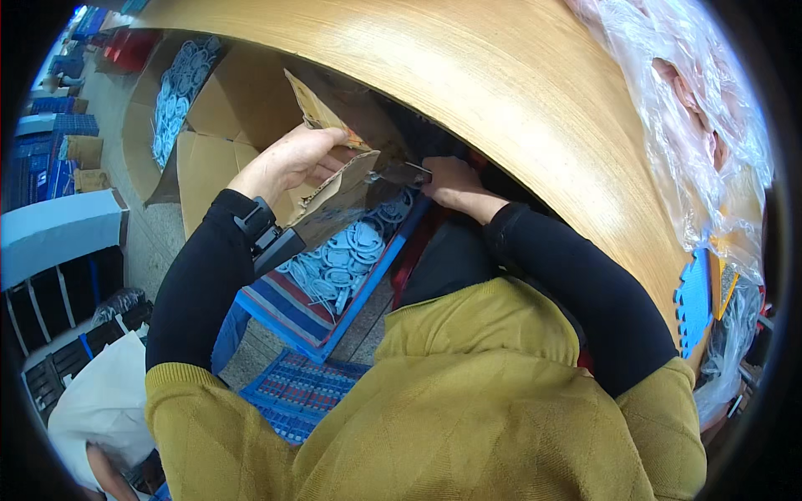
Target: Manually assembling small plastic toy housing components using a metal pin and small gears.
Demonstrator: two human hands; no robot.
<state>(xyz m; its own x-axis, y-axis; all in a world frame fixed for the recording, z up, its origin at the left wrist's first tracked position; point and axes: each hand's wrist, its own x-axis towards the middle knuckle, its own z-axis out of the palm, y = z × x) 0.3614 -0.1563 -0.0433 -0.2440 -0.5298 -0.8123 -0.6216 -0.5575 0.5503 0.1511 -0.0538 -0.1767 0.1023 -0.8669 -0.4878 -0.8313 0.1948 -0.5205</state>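
Our left hand (pixel 302 157) grips the cardboard (pixel 334 200) over the blue crate (pixel 321 351), hiding some pale parts (pixel 341 257); our right hand (pixel 454 184) curls around a grey thing (pixel 404 174) we cannot make out. The wooden counter (pixel 468 67), cut off, spans far right; floor (pixel 159 238) shows left.

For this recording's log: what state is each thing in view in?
left hand: at the cardboard piece, thumb against it; firmness of grip unclear
right hand: closed on a grey tool
grey tool: held, its type unclear
cardboard piece: bent, raised above the pale-blue plastic parts
pale-blue plastic parts: loose, heaped
large cardboard box: open
clear plastic wrap: crumpled
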